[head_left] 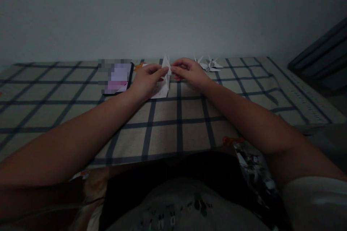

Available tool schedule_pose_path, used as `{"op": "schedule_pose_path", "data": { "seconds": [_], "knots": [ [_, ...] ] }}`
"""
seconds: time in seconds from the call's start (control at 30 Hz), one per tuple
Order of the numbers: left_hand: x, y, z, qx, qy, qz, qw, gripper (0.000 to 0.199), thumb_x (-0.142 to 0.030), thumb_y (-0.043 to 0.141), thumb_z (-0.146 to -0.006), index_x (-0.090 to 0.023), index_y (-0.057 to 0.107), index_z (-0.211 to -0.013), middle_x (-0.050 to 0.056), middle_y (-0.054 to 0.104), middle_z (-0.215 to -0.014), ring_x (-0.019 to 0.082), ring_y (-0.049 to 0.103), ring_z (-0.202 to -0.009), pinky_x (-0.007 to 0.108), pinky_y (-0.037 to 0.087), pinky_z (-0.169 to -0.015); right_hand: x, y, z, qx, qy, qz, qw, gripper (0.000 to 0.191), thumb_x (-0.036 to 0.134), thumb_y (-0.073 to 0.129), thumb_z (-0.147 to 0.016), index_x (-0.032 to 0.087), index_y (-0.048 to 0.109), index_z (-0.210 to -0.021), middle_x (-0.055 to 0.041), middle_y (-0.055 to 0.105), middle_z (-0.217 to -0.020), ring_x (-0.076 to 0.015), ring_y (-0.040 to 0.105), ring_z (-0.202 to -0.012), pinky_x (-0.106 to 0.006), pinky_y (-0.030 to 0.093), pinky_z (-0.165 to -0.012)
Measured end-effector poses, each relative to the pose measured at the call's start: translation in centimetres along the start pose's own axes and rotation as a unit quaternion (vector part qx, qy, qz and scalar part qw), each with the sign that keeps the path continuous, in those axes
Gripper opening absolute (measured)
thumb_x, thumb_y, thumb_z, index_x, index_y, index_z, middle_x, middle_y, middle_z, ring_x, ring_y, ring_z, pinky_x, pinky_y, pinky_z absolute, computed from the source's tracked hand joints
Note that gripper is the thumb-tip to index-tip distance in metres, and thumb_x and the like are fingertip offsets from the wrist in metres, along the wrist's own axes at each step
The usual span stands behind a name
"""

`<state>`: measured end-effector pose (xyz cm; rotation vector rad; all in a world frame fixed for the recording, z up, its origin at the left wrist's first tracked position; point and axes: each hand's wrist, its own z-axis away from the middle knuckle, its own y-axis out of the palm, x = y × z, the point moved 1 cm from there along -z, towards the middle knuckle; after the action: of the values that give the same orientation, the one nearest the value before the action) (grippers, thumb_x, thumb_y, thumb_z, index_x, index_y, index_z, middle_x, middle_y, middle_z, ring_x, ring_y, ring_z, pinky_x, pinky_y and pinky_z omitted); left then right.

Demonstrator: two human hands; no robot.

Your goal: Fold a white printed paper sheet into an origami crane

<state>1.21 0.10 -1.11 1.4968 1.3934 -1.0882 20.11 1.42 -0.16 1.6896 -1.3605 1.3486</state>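
Observation:
A folded piece of white paper (163,89) with faint print stands on the table between my hands, two pointed tips sticking up at its top. My left hand (148,78) pinches it from the left, thumb lying along the fold. From the right, my right hand (188,70) has thumb and index finger closed at the paper's upper right edge. Its other fingers are curled in. Just beyond my right hand lie several folded white paper cranes (210,65). How the paper's far side is folded cannot be seen.
A phone (119,77) with a lit screen lies left of my left hand. Behind that hand is a small orange thing (138,66). The checked tablecloth (165,133) reaches the wall (173,14). A bag (255,169) hangs near my lap; dark slatted furniture (322,48) stands right.

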Motion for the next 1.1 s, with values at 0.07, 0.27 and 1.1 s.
{"op": "schedule_pose_path", "data": {
  "seconds": [0.07,0.27,1.1],
  "knots": [
    [0.4,-0.2,-0.2,-0.012,0.008,-0.016,1.000,0.024,-0.043,0.086,-0.080,-0.021,0.076,-0.081,0.001,0.074,-0.079,0.013,0.065,-0.072,0.024,0.053,-0.067,0.1,0.2,0.1,0.012,0.017,-0.001,1.000,0.022,0.034,0.081,-0.089,0.019,0.066,-0.095,0.0027,0.066,-0.080,-0.0082,0.064,-0.070,-0.019,0.056,-0.064],
    [0.0,0.1,0.1,0.012,0.012,-0.003,1.000,0.031,-0.049,0.087,-0.079,-0.023,0.080,-0.094,0.003,0.078,-0.089,0.015,0.069,-0.078,0.025,0.055,-0.068,0.6,0.3,0.3,-0.011,0.041,-0.043,0.998,0.024,0.034,0.083,-0.088,0.018,0.065,-0.086,0.0018,0.068,-0.078,-0.0087,0.067,-0.073,-0.020,0.058,-0.068],
    [-1.1,0.3,1.1,-0.035,0.009,-0.027,0.999,0.022,-0.034,0.086,-0.077,-0.017,0.082,-0.091,0.005,0.082,-0.087,0.017,0.076,-0.080,0.032,0.064,-0.083,0.3,0.0,-0.1,-0.054,-0.046,0.052,0.996,0.016,0.032,0.079,-0.087,0.021,0.067,-0.090,0.0005,0.067,-0.084,-0.0135,0.065,-0.078,-0.028,0.058,-0.075]
  ]
}}
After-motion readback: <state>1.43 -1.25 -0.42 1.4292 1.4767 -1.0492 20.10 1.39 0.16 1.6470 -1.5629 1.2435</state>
